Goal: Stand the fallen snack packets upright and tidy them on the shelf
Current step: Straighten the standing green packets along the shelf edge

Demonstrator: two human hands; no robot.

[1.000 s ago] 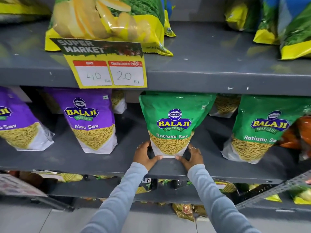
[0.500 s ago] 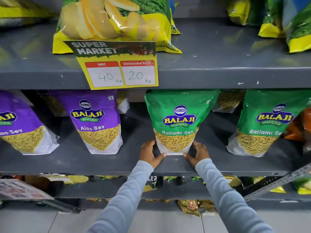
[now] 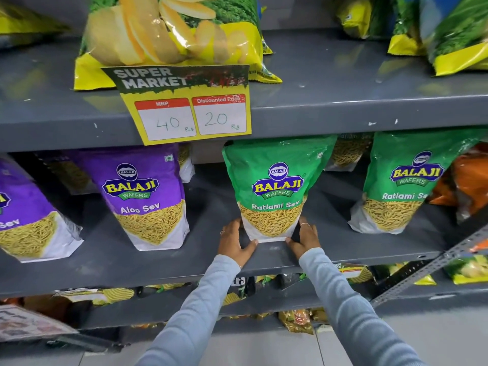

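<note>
A green Ratlami Sev packet (image 3: pixel 274 186) stands upright on the grey middle shelf (image 3: pixel 105 257). My left hand (image 3: pixel 236 243) presses against its lower left corner and my right hand (image 3: pixel 303 240) against its lower right corner, gripping the base between them. To its left stands a purple Aloo Sev packet (image 3: pixel 144 196), with another purple packet (image 3: pixel 26 220) at the far left. A second green Ratlami Sev packet (image 3: pixel 398 180) stands to the right. More packets sit behind these in shadow.
A yellow price tag (image 3: pixel 184 104) hangs from the upper shelf edge, below a large chips bag (image 3: pixel 171 35). Orange packets (image 3: pixel 467 186) crowd the far right. A perforated metal strut (image 3: pixel 433 262) slants at lower right. Lower shelves hold more packets.
Both hands have slid the green packet a little deeper onto the shelf and stayed on its base. The view has shifted slightly closer.
</note>
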